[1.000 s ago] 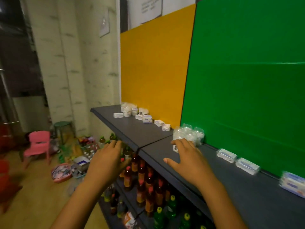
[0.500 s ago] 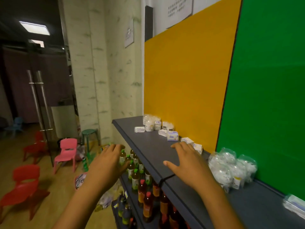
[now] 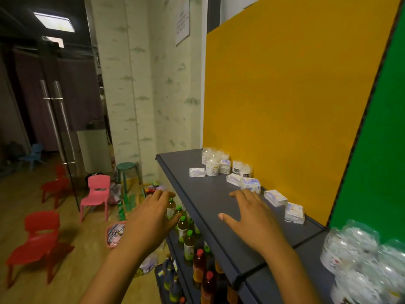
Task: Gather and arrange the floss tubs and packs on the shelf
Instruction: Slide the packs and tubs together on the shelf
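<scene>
Grey shelf (image 3: pixel 210 200) carries light, stiff floss packs (image 3: pixel 275 197); both hands (image 3: pixel 252 218) spread, holding nothing; pinch packs by their sides.

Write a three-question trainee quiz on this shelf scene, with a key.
1. True or false: the right hand grips a floss pack.
2. Which panel stands behind the far tubs? A) green B) yellow C) red
3. Fill in: the left hand hovers off the shelf edge, above the ____ on the lower shelves.

Key:
1. False; its fingers are spread and hold nothing.
2. B, the yellow panel.
3. Bottles.
</scene>
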The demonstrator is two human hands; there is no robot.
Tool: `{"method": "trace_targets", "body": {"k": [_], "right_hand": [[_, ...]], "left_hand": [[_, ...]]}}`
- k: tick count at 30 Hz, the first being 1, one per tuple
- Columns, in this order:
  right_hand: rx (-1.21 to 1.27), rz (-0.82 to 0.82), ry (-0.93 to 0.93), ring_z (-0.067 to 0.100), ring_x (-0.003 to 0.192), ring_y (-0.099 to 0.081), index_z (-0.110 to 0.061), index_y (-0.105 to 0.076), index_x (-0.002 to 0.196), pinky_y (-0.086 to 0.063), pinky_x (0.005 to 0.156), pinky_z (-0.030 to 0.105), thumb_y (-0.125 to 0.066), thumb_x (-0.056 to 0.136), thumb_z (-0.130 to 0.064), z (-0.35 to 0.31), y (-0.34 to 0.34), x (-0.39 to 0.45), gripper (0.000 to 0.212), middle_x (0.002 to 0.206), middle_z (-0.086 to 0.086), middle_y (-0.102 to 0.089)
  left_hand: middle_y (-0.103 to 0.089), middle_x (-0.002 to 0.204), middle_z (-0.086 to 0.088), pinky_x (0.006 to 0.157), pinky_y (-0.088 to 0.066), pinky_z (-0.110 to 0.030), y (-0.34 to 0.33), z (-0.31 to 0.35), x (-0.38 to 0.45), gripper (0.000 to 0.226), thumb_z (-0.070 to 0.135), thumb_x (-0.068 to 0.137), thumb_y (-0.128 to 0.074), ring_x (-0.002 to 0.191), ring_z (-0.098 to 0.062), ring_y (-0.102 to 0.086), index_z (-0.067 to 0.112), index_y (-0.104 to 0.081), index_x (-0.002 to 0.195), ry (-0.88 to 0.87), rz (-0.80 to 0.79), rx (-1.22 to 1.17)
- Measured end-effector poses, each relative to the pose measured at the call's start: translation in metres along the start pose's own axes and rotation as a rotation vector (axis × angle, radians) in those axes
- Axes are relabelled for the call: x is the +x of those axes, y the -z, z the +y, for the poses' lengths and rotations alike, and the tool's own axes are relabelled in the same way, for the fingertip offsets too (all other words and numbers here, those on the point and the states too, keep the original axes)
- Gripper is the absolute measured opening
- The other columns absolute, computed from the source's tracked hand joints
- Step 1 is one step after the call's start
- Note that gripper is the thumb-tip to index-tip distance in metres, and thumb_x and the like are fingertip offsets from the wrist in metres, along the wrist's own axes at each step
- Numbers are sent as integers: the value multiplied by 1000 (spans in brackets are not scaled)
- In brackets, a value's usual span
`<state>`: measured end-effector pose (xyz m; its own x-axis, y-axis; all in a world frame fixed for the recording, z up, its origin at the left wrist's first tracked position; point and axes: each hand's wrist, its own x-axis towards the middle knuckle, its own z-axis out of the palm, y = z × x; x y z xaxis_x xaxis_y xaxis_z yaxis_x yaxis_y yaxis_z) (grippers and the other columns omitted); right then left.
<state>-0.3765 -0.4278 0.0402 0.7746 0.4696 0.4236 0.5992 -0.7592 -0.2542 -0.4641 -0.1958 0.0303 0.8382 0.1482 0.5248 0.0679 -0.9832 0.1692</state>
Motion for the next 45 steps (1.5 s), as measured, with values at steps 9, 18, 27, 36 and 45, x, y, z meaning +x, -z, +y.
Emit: {"method": "trace_targets", "body": {"k": [9,18,27,36,45], "right_hand": [[-69,9,-85,13,129,-38,-29,-37,138,-40,96,30,-51,89,-63,-25,-50,86,61,138,-8,-41],[-153,55,-212,16,125,-41,-26,-39,136,-43,98,33,-49,88,-64,-58,-97,170,62,137,-5,-42],[-188,1,-341,17,125,-42,-26,-42,135,-44,98,33,-49,88,-64,-45,-138,211,61,136,-4,-45],[-181,45,-334,16,123,-44,-28,-45,132,-43,95,31,-55,87,-60,-3,-157,275,56,136,-5,-46],[-168,-13,-401,15,130,-40,-28,-40,138,-38,103,28,-55,89,-57,31,-176,294,58,145,-5,-41]], "left_hand": [[-49,131,8,88,-50,-27,-34,-88,74,53,53,88,-53,111,-10,-54,29,-41,133,-60,-23,-78],[-50,128,5,84,-47,-28,-59,-177,166,53,55,89,-49,105,-14,-55,28,-41,133,-160,-69,-55],[-47,132,5,87,-46,-29,-127,-202,216,52,55,89,-50,114,-15,-52,29,-41,133,-230,-192,-164],[-47,131,5,88,-45,-30,-176,-197,282,47,52,91,-50,113,-16,-52,29,-41,131,-241,-212,-206],[-47,130,4,89,-47,-30,-230,-168,317,52,56,89,-51,115,-15,-51,27,-40,132,-264,-315,-253]]}}
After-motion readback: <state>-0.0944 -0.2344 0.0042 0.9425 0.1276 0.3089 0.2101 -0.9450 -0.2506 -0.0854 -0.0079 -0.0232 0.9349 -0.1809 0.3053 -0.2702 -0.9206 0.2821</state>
